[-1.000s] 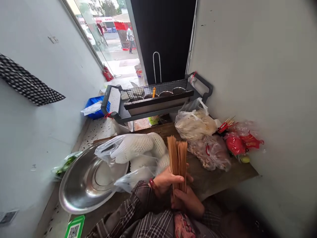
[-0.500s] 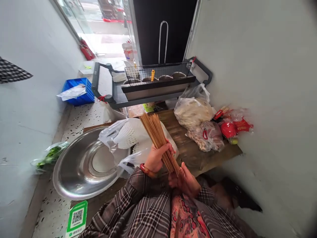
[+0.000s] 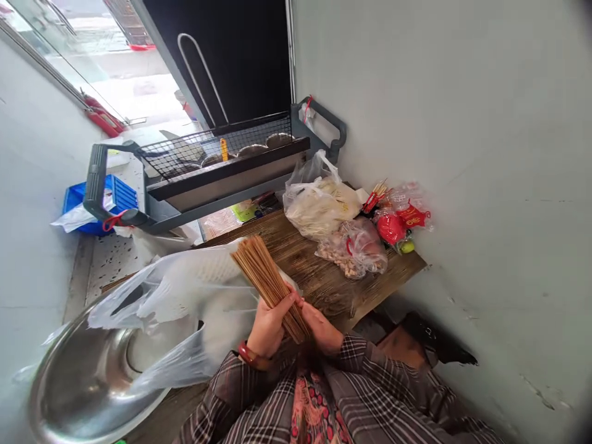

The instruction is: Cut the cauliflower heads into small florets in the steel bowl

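Note:
A thick bundle of thin brown sticks [image 3: 266, 271] slants up and to the left in front of my body. My left hand [image 3: 268, 327], with a reddish bracelet at the wrist, is wrapped round the lower part of the bundle. From the right, my right hand [image 3: 322, 327] presses against the bundle's lower end, its fingers together and partly hidden behind the sticks. White plastic bags [image 3: 185, 290] lie left of the bundle, partly over a large steel basin [image 3: 87, 376].
On the wooden table [image 3: 370, 293] are a bag of pale food [image 3: 319, 206], a bag of pinkish pieces [image 3: 354, 246] and red packets [image 3: 393, 227]. Behind stands a grey cart [image 3: 217, 196] with round containers. A blue crate [image 3: 123, 192] is at the left.
The view has turned to the right, so basin and cart appear further left. The bundle is lower, and my right hand has moved up along it, closer to my left hand.

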{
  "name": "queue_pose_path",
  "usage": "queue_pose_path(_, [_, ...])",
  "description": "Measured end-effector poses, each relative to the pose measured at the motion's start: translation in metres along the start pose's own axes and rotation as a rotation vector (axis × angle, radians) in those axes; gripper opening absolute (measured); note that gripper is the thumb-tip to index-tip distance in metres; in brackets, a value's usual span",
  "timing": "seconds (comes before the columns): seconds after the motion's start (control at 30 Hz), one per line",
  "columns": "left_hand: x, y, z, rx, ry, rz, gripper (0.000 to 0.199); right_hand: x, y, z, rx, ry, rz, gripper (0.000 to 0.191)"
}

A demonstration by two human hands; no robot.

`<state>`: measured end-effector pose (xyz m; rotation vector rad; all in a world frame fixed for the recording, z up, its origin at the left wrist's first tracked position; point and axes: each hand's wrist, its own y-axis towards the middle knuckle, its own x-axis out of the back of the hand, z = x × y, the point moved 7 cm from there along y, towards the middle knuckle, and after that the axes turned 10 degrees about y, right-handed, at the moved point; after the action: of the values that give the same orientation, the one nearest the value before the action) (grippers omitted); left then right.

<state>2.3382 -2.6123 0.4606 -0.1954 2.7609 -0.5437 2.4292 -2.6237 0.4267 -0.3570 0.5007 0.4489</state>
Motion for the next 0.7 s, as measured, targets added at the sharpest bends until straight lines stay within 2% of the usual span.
queue_pose_path(0.13, [-0.018,0.011,0.006,-0.017,0.119,-0.021,0.02,0.033,0.002,0.004,0.057,-0.463,0.049,0.061])
queue_pose_path(0.23, [-0.034,0.015,0.017,-0.015,0.291,0.024,0.021,0.044,0.008,0.002,0.07,-0.468,0.068,0.054])
queue_pose_path(0.33, [-0.038,0.018,0.032,0.023,0.367,0.048,0.022,0.048,0.009,-0.003,0.102,-0.413,0.071,0.058])
queue_pose_path(0.43, [-0.028,0.021,0.045,0.062,0.361,0.058,0.029,0.057,0.007,-0.018,0.031,-0.438,0.039,0.043])
queue_pose_path(0.5, [-0.016,0.018,0.049,0.063,0.338,0.052,0.043,0.071,0.006,-0.027,-0.005,-0.451,-0.008,0.036])
queue_pose_path(0.57, [-0.003,0.008,0.052,0.077,0.336,0.051,0.056,0.095,0.006,-0.033,-0.041,-0.47,-0.105,0.035])
queue_pose_path(0.63, [0.008,-0.008,0.056,0.12,0.332,0.058,0.058,0.128,0.009,-0.036,-0.146,-0.571,-0.271,0.028])
queue_pose_path(0.7, [0.018,-0.025,0.058,0.147,0.313,0.053,0.057,0.153,0.015,-0.027,-0.188,-0.721,-0.394,0.025])
